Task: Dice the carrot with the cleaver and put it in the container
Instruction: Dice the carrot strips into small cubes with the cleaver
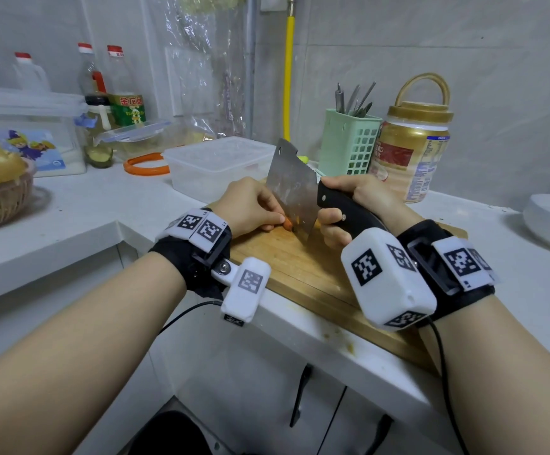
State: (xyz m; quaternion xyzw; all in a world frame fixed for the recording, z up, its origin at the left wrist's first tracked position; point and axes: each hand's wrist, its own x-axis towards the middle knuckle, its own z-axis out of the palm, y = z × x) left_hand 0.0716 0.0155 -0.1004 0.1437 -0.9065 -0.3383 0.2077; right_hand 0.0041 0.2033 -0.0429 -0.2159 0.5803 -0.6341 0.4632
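Fingertips are what worry me here. My left hand (250, 205) pinches the short carrot (287, 223) stub against the cutting board (300, 267), and the cleaver (291, 188) blade stands right beside those fingers, its edge down on the board at the carrot's cut end. So little carrot is left that the next stroke could catch a finger — the stub gives almost nothing to hold behind the blade. My right hand (342, 208) has a closed grip round the black handle, blade tipped up and away from me; if that wrist rolls, the edge may skid off the rounded carrot toward the left hand. A few orange bits lie by the blade on the board; I cannot tell how many pieces sit behind it. The container (214, 159) stands just beyond the board on the worktop, so I judge that scraping pieces across could spill some over the board's far edge.
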